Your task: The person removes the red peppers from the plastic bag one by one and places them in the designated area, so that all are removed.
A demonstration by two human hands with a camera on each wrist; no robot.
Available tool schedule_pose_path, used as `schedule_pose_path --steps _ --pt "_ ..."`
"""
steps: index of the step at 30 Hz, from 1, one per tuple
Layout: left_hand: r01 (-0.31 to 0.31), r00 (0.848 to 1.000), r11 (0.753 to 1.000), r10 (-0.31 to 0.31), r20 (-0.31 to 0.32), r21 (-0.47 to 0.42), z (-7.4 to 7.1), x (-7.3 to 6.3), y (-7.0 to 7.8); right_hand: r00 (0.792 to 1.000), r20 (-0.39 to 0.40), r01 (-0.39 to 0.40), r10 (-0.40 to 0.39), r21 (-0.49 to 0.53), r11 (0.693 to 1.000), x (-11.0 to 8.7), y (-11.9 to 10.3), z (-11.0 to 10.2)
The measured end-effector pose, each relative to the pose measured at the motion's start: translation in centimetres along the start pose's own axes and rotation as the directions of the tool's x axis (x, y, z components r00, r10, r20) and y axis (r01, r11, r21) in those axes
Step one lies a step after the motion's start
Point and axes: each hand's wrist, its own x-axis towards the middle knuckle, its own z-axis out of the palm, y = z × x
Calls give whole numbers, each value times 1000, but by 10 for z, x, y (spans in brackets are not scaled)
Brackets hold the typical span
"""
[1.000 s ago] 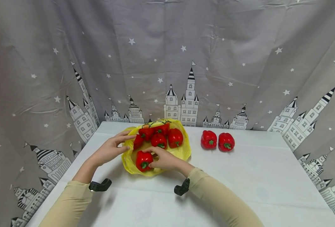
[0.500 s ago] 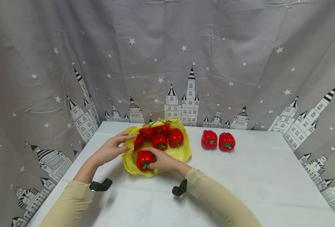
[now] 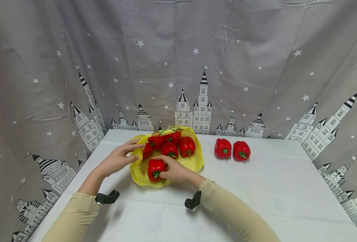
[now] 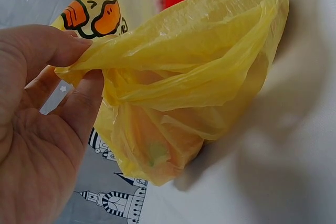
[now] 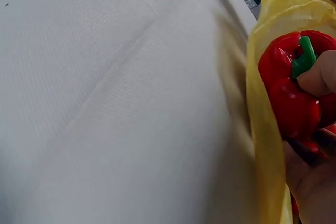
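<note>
A yellow plastic bag (image 3: 195, 164) with a cartoon duck print lies open on the table, several red bell peppers (image 3: 187, 147) inside it. My left hand (image 3: 118, 160) pinches the bag's left rim between thumb and fingers, plainest in the left wrist view, where the bag (image 4: 210, 51) is pulled taut. At the near side of the bag's mouth, my right hand (image 3: 178, 170) grips one red bell pepper (image 3: 154, 169), its green stem toward me. In the right wrist view the thumb presses beside that pepper's (image 5: 291, 103) stem.
Two more red bell peppers (image 3: 222, 149) (image 3: 241, 151) stand side by side on the white table (image 3: 275, 188), right of the bag. Behind the table hangs a grey curtain (image 3: 178, 60) printed with castles and stars.
The pepper in my right hand has shifted slightly, a little left first and then back right and up. My left hand and the bag stay in place.
</note>
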Motion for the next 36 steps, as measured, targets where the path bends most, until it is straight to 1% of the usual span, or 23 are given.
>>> schedule_pose_path --steps 4,10,14,19,23,28,32,36 --pt "4 1000 1000 -4 2 -3 0 0 0 1000 -3 5 -5 17 1000 -6 -1 -7" --pt "6 1000 1000 -6 0 1 -1 -1 -2 1000 19 7 -8 58 998 -20 -7 -20" --pt "3 1000 1000 -3 -1 -2 -1 0 -3 1000 8 27 -28 45 999 -29 -9 -28" --pt "-10 1000 1000 10 -2 -6 0 1 -3 998 -17 56 -55 57 997 -42 -9 -41" --pt "-19 1000 1000 19 -5 -11 0 2 -3 998 -36 59 -56 82 995 -54 -6 -53" --pt "-21 1000 1000 20 -7 -17 0 2 -3 995 -84 66 -57 101 993 -69 0 -70" --pt "-6 1000 1000 6 -9 -15 0 1 -2 992 -120 57 -42 133 989 -82 5 -84" --pt "-10 1000 1000 10 -15 -9 0 0 -1 987 -159 32 -7 161 986 -95 9 -98"
